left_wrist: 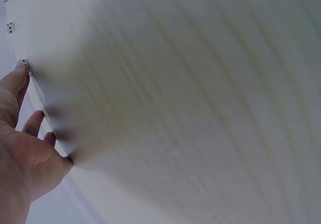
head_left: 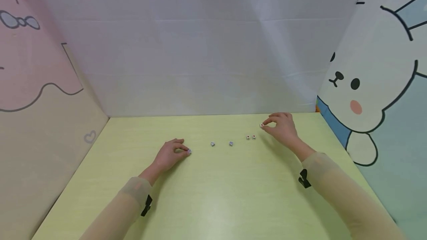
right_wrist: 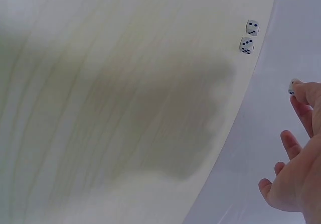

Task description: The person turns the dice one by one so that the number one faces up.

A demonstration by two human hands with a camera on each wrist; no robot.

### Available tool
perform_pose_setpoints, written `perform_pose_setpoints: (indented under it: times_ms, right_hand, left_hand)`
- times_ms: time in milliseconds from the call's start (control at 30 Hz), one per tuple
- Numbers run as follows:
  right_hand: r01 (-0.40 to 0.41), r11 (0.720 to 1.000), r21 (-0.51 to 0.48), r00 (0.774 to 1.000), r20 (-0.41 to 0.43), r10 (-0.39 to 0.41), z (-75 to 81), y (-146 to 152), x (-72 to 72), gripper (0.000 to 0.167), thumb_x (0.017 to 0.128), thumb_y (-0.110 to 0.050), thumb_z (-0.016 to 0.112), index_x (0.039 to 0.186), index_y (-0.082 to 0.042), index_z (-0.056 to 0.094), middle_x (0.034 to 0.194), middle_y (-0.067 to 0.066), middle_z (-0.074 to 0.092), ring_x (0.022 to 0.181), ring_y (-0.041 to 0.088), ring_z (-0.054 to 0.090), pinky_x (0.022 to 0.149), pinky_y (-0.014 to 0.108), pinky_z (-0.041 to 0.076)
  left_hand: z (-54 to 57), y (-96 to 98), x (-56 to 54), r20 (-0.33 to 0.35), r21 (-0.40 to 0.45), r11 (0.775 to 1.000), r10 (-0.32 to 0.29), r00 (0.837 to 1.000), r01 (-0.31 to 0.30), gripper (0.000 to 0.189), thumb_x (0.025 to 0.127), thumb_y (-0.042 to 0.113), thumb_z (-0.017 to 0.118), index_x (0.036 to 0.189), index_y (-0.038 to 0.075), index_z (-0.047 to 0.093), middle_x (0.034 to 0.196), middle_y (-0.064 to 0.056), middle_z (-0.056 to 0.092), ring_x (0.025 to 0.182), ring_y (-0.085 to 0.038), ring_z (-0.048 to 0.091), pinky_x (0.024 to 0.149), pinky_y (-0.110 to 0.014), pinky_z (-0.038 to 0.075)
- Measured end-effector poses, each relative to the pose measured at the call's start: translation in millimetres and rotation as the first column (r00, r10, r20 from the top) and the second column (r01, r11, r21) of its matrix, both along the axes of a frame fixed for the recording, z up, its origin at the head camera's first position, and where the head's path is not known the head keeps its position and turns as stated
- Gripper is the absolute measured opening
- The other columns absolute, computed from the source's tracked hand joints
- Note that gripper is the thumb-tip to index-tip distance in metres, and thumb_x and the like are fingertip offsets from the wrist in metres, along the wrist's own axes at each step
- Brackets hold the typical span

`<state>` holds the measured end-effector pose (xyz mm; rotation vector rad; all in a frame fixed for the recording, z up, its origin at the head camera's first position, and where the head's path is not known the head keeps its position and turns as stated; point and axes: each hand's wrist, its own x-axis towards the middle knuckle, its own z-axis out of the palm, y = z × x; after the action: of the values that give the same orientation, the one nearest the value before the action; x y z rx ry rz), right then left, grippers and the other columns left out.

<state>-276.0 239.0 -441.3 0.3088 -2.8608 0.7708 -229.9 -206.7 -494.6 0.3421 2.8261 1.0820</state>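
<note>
In the head view, my left hand (head_left: 170,155) pinches the left die (head_left: 189,151) between thumb and finger. My right hand (head_left: 282,127) pinches the right die (head_left: 261,125), which looks raised off the table (head_left: 213,199). On the tabletop between, the inner die (head_left: 248,137) and outer die (head_left: 254,137) sit side by side, just left of and nearer me than my right fingertips. Farther left, the first loose die (head_left: 212,144) and second loose die (head_left: 231,143) stand apart; the first is nearer my left hand. Being cubes, none has a long axis.

The left wrist view has the other fingers spread loosely; I can't tell whether that die touches wood.

The right wrist view puts the held die against the wall (right_wrist: 235,184), past the table edge, well apart from the pair.
</note>
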Motion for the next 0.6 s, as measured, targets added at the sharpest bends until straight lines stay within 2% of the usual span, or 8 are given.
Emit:
perform_pose_setpoints:
  times_ms: [200,400,600]
  right_hand:
    - [0.018,1.0,0.022,0.999,0.028,-0.018,-7.2,0,-4.8,0.024,0.095,-0.031,0.073,0.103,-0.009,0.08,0.136,0.023,0.059,0.135,0.047,0.035,0.115,0.06,0.021]
    - [0.031,0.999,0.041,0.995,0.09,-0.035,-15.2,2,-7.5,0.026,0.095,-0.033,0.072,0.104,-0.01,0.08,0.137,0.023,0.058,0.136,0.052,0.031,0.114,0.065,0.021]
    - [0.017,0.996,0.082,0.992,0.121,-0.027,-24.1,2,-9.3,0.023,0.095,-0.032,0.073,0.104,-0.012,0.08,0.138,0.023,0.058,0.138,0.055,0.029,0.112,0.068,0.024]
  left_hand:
    - [-0.1,0.2,-0.5,-0.002,-0.002,1.0,-0.002,1.0,0.002,0.019,0.095,0.029,0.075,0.107,0.015,0.08,0.152,-0.016,0.051,0.149,-0.041,0.03,0.12,-0.062,0.02]
    - [-0.4,0.2,-0.7,-0.006,-0.007,1.0,-0.006,1.0,0.006,0.018,0.095,0.029,0.075,0.106,0.016,0.08,0.152,-0.016,0.051,0.149,-0.041,0.03,0.12,-0.062,0.021]
    - [-0.9,0.3,-0.9,-0.002,-0.008,1.0,-0.003,1.0,0.003,0.019,0.096,0.029,0.075,0.107,0.015,0.08,0.152,-0.016,0.051,0.149,-0.04,0.03,0.12,-0.061,0.021]
